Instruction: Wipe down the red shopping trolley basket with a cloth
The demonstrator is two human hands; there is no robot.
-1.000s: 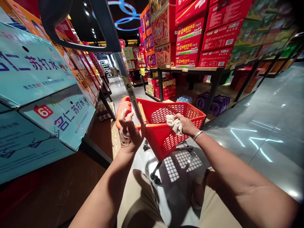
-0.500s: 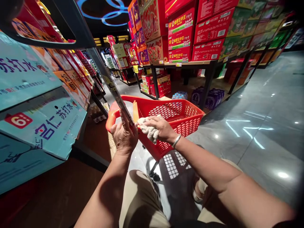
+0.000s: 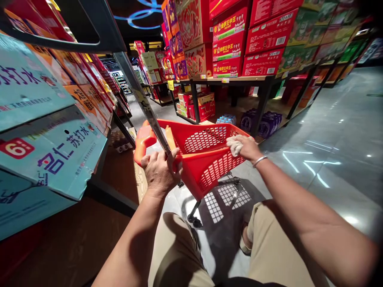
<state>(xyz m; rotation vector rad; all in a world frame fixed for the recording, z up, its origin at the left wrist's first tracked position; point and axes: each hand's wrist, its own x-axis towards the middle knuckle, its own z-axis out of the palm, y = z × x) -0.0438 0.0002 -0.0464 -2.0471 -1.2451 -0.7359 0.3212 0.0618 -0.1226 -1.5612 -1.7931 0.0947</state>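
Note:
A red plastic shopping basket on wheels stands on the floor just ahead of my knees. Its dark pull handle slants up to the upper left. My left hand is closed around the base of that handle at the basket's near rim. My right hand holds a crumpled white cloth pressed on the basket's right rim. A metal bracelet is on my right wrist.
Teal cardboard boxes fill the shelf close on my left. Red cartons are stacked on a black-framed table across the aisle, with bottle packs under it. Glossy grey floor stretches to the right.
My right hand slid the cloth from the basket's near rim beside the handle out to the right rim. My left hand kept its grip on the handle.

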